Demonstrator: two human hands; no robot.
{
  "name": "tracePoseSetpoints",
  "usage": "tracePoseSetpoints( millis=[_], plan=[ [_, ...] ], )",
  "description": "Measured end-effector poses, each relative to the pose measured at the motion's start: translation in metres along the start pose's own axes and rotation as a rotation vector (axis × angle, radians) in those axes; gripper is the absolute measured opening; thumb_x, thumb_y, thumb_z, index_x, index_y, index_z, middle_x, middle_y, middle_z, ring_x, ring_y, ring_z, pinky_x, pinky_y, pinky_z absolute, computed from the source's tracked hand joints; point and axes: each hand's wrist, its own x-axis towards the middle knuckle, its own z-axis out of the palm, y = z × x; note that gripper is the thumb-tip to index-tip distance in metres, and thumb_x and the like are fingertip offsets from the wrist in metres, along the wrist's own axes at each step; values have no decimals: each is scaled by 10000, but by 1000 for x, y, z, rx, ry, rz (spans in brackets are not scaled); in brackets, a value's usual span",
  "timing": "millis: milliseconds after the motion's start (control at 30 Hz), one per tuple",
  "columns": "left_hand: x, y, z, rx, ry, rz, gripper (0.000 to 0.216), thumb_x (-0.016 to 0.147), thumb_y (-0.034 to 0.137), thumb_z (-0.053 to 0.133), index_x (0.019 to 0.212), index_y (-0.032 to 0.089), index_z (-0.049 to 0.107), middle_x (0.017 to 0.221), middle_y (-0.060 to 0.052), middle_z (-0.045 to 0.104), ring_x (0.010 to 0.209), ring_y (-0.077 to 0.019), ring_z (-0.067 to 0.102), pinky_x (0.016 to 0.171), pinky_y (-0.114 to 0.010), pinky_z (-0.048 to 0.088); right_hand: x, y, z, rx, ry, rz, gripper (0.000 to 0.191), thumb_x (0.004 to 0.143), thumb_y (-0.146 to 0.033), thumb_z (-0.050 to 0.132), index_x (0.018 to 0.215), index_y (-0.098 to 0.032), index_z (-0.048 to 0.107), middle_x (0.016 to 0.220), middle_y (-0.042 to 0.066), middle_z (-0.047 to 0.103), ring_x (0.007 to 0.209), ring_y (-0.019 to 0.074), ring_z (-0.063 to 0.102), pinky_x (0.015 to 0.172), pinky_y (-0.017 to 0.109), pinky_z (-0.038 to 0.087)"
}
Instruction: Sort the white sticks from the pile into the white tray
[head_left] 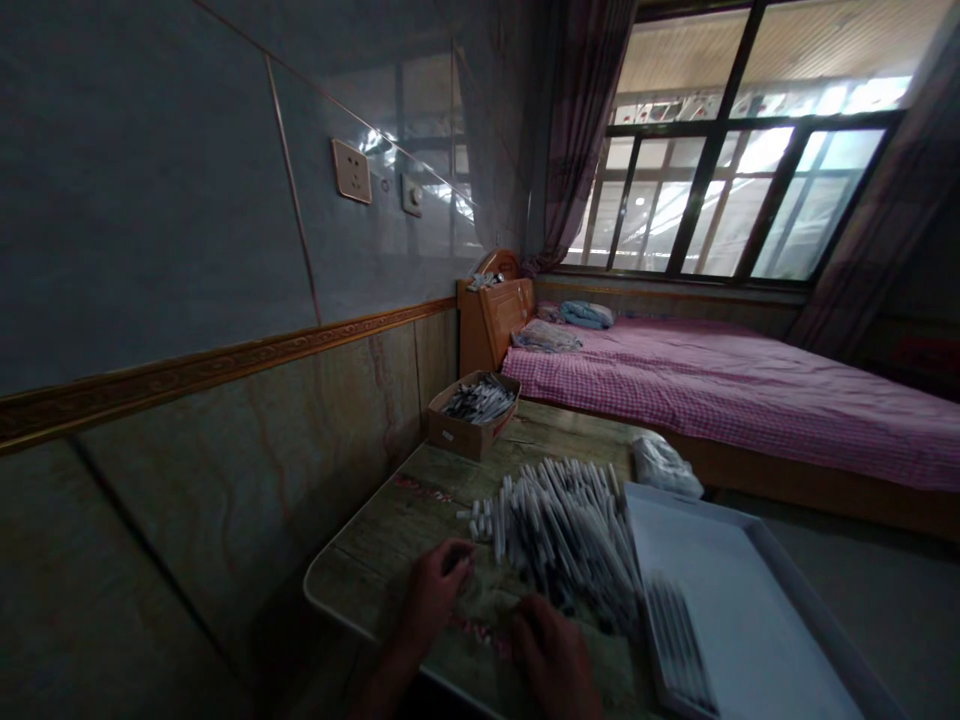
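Note:
A large heap of white pen-like tubes with dark parts (562,530) lies across the wood-patterned table (352,590). My left hand (433,592) hovers at the heap's near left end, its fingers curled, and whatever they hold is hidden. My right hand (555,658) rests low on the tabletop just below the heap, slightly blurred, and it seems to hold nothing I can make out. To the right, a white tray (739,610) carries a neat row of pens (679,640) along its near side.
A cardboard box of pens (475,412) stands at the table's far end, and a white plastic bag (666,467) lies at the far right corner. A tiled wall runs along the left. Beyond the table is a bed with a pink checked sheet (720,390).

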Motion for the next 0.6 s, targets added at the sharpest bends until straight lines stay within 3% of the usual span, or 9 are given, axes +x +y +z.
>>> tracePoseSetpoints(
  millis=[167,333,467,600],
  plan=[
    [14,12,18,347,-14,113,211,783,164,553,925,203,705,953,-58,768,898,-181,710,801,-243,499,-1,5,-4,77,22,65,291,912,-405,455,767,-219,625,640,-10,639,609,148,614,571,204,404],
    [11,22,36,649,8,154,268,802,196,605,1063,203,665,1112,-86,720,994,-205,679,831,-267,462,0,7,-4,151,59,88,289,913,-406,468,774,-214,633,615,-15,624,577,148,595,550,210,415],
    [10,19,40,669,14,150,271,801,221,610,1069,197,643,1099,-106,718,1010,-243,669,818,-285,443,1,6,-5,190,69,92,288,908,-414,488,758,-218,636,592,-15,619,560,155,593,529,215,419],
    [12,15,40,605,21,106,233,800,165,583,1023,214,633,1033,-81,739,966,-221,682,795,-266,440,2,4,-7,189,48,102,326,915,-463,465,766,-228,635,591,-15,619,562,161,596,531,224,428]
  ],
)
